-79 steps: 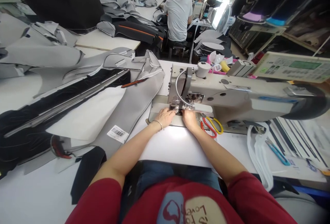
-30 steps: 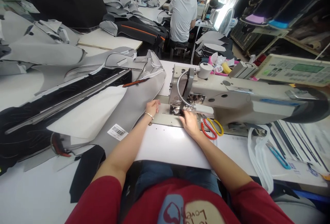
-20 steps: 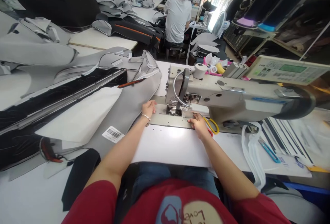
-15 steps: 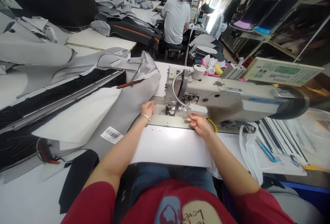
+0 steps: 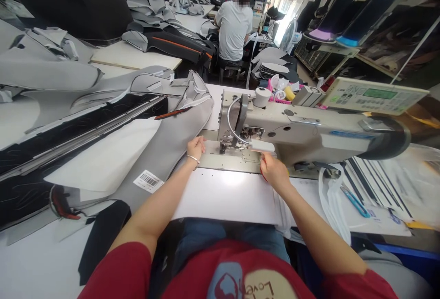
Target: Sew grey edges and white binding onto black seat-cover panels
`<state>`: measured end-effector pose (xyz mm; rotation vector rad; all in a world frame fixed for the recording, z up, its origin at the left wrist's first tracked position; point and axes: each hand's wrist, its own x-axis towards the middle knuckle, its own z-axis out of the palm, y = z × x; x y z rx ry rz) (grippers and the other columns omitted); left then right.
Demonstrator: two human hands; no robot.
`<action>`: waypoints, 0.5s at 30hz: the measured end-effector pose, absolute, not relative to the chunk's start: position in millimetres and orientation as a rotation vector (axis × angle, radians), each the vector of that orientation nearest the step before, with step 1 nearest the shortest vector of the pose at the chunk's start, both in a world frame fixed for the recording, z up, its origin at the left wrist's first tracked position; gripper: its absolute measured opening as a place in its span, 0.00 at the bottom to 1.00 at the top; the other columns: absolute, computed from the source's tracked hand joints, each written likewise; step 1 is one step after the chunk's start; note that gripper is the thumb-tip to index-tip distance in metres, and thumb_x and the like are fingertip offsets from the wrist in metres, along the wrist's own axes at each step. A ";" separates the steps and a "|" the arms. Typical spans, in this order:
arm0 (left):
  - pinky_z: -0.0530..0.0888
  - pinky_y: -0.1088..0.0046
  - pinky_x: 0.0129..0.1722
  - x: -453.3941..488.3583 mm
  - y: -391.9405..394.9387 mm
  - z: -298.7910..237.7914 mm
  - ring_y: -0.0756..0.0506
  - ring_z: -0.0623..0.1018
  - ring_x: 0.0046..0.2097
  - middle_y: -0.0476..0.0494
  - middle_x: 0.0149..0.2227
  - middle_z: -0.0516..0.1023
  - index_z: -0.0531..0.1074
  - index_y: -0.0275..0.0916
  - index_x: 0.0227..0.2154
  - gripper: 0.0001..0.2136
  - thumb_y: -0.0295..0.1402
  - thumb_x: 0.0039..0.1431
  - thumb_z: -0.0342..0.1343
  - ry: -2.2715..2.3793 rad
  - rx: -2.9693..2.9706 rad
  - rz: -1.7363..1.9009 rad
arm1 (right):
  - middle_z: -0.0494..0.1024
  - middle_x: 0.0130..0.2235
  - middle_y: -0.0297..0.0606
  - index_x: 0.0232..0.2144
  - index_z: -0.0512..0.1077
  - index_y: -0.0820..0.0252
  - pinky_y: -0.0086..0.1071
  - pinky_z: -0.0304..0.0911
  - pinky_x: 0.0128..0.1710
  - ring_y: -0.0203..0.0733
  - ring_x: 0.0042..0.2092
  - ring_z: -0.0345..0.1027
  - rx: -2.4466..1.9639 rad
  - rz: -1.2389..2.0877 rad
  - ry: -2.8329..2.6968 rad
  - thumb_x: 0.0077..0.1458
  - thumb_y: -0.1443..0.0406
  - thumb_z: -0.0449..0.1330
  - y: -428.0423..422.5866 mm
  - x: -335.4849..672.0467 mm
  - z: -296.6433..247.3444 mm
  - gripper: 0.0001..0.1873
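Observation:
My left hand point(image 5: 195, 147) rests at the left end of the sewing machine bed point(image 5: 227, 162), its fingers curled together. What they pinch, if anything, is hidden. A pale flat piece or plate point(image 5: 212, 146) lies between those fingers and the presser foot point(image 5: 225, 146). To the right of the needle area, my right hand point(image 5: 275, 170) is closed, just below the white housing point(image 5: 263, 146) on the sewing machine point(image 5: 292, 120). Bits of red and yellow curve show at its edges, but the thing itself is mostly covered by the hand.
A large grey cover point(image 5: 185, 129) with a barcode label point(image 5: 148, 180) spreads on the left. White strips point(image 5: 332, 198) and a blue cutter point(image 5: 355, 202) lie on the right. A control panel point(image 5: 378, 93) stands behind the machine. A person in white point(image 5: 235, 28) sits farther back.
My right hand has moved slightly right, away from the needle area, and its fingers have closed over the spot where a yellow curve showed. My left hand has hardly moved.

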<state>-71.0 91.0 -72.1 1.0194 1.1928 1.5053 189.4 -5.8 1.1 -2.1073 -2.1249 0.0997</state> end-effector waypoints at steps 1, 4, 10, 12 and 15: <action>0.60 0.80 0.14 -70.3 89.9 -71.3 0.56 0.59 0.13 0.58 0.11 0.54 0.66 0.35 0.22 0.15 0.45 0.48 0.51 1.204 1.034 1.515 | 0.70 0.37 0.48 0.43 0.62 0.64 0.35 0.56 0.34 0.46 0.37 0.63 -2.195 -0.027 -2.141 0.53 0.68 0.44 -10.1 196.3 -0.9 0.16; 0.60 0.80 0.15 -67.7 85.8 -68.2 0.56 0.59 0.14 0.58 0.11 0.55 0.66 0.36 0.23 0.15 0.44 0.50 0.49 1.247 1.074 1.567 | 0.69 0.37 0.52 0.44 0.62 0.69 0.37 0.56 0.36 0.48 0.38 0.62 -2.299 -0.155 -2.249 0.51 0.72 0.45 -16.1 215.0 -15.8 0.16; 0.60 0.79 0.16 -62.1 75.7 -60.6 0.56 0.60 0.14 0.57 0.12 0.56 0.66 0.37 0.23 0.15 0.44 0.52 0.48 1.245 1.083 1.626 | 0.66 0.36 0.51 0.50 0.59 0.69 0.40 0.55 0.37 0.51 0.40 0.60 -2.191 -0.012 -2.105 0.49 0.70 0.48 -3.1 232.1 -32.8 0.23; 0.61 0.78 0.17 -61.0 73.3 -59.9 0.55 0.60 0.15 0.57 0.12 0.56 0.66 0.37 0.23 0.15 0.44 0.52 0.47 1.251 1.110 1.638 | 0.65 0.34 0.47 0.50 0.58 0.64 0.38 0.54 0.36 0.49 0.38 0.60 -2.136 -0.040 -2.137 0.50 0.69 0.47 -6.6 230.1 -28.8 0.23; 0.62 0.78 0.19 -59.8 70.9 -59.9 0.55 0.61 0.16 0.56 0.12 0.56 0.66 0.37 0.24 0.15 0.44 0.53 0.46 1.292 1.149 1.630 | 0.64 0.32 0.43 0.51 0.58 0.58 0.34 0.52 0.33 0.44 0.34 0.58 -2.074 -0.123 -2.302 0.50 0.68 0.48 -19.6 217.4 -23.2 0.23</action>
